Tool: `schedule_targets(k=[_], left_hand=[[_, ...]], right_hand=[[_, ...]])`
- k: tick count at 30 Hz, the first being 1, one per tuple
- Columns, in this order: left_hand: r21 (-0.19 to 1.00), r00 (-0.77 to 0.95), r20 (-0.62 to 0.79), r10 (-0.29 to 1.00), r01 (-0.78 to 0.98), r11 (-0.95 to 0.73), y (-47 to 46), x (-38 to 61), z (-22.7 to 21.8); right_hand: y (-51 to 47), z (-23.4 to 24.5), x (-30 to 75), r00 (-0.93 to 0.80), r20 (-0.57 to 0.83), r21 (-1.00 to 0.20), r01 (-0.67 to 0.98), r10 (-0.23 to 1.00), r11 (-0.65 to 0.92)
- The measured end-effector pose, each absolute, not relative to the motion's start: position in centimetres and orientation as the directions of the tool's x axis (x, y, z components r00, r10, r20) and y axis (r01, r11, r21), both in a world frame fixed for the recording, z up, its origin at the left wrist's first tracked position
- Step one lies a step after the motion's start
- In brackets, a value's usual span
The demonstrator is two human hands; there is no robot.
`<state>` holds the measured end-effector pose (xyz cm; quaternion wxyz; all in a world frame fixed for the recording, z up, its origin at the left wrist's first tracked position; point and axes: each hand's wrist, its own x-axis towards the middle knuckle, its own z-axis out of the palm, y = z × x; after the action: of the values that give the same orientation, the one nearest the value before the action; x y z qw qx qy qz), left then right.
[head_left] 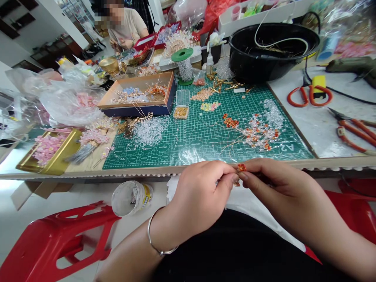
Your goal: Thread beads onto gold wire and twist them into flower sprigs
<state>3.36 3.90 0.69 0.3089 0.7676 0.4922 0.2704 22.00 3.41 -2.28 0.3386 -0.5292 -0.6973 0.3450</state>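
Observation:
My left hand (202, 196) and my right hand (279, 184) meet in front of the table edge, each with thumb and forefinger pinched. Between the fingertips sits a small orange flower-shaped bead piece (241, 167), with another orange bit just below it. My fingers cover most of the piece. Beyond my hands, on the green cutting mat (188, 150), lie clear and orange beaded sprigs (260, 133) and an orange bead cluster on thin wires (230, 121). To the left of these is a heap of clear beads (149, 131).
A cardboard box (138, 105) holds beaded hair ornaments. Behind the mat stand a green spool (185, 64) and a black basin (261, 55). Red-handled scissors (310, 96) and pliers (357, 131) lie at right. A white bucket (129, 198) and red stool (55, 239) are below. A person (126, 27) sits across.

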Motion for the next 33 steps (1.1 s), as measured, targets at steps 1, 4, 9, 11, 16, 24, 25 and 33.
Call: schedule_targets(k=[1, 4, 9, 11, 16, 24, 25, 33], left_hand=[[0.729, 0.363, 0.089, 0.928, 0.611, -0.308, 3.9, 3.4, 0.6], [0.699, 0.359, 0.036, 0.933, 0.658, -0.280, 3.9, 3.4, 0.3], [0.640, 0.347, 0.047, 0.937, 0.709, -0.295, 3.8, 3.6, 0.2], [0.644, 0.324, 0.042, 0.945, 0.714, -0.273, 3.8, 3.7, 0.2], [0.743, 0.288, -0.032, 0.957, 0.647, -0.170, 3.9, 3.6, 0.3], [0.810, 0.440, -0.147, 0.886, 0.567, -0.147, 4.9, 2.0, 1.3], [0.818, 0.445, -0.164, 0.880, 0.561, -0.131, 5.0, 1.8, 1.3], [0.898, 0.508, -0.228, 0.831, 0.439, -0.022, 5.4, 0.6, 1.2]], right_hand=[[3.4, -2.3, 21.9, -0.202, 0.119, -0.816, 0.538, 0.972, 0.211], [3.4, -2.7, 21.8, -0.202, 0.156, -0.754, 0.608, 0.967, 0.248], [3.3, -3.0, 21.7, -0.211, 0.130, -0.726, 0.645, 0.969, 0.238], [3.3, -3.0, 21.6, -0.202, 0.120, -0.734, 0.641, 0.972, 0.224], [3.8, -2.7, 21.8, -0.216, -0.004, -0.843, 0.526, 0.976, 0.112], [4.6, -3.9, 23.3, -0.393, -0.354, -0.934, 0.103, 0.849, -0.342], [4.6, -4.0, 23.4, -0.398, -0.381, -0.919, 0.065, 0.834, -0.389], [4.5, -3.5, 23.0, -0.439, -0.427, -0.859, -0.077, 0.791, -0.506]])
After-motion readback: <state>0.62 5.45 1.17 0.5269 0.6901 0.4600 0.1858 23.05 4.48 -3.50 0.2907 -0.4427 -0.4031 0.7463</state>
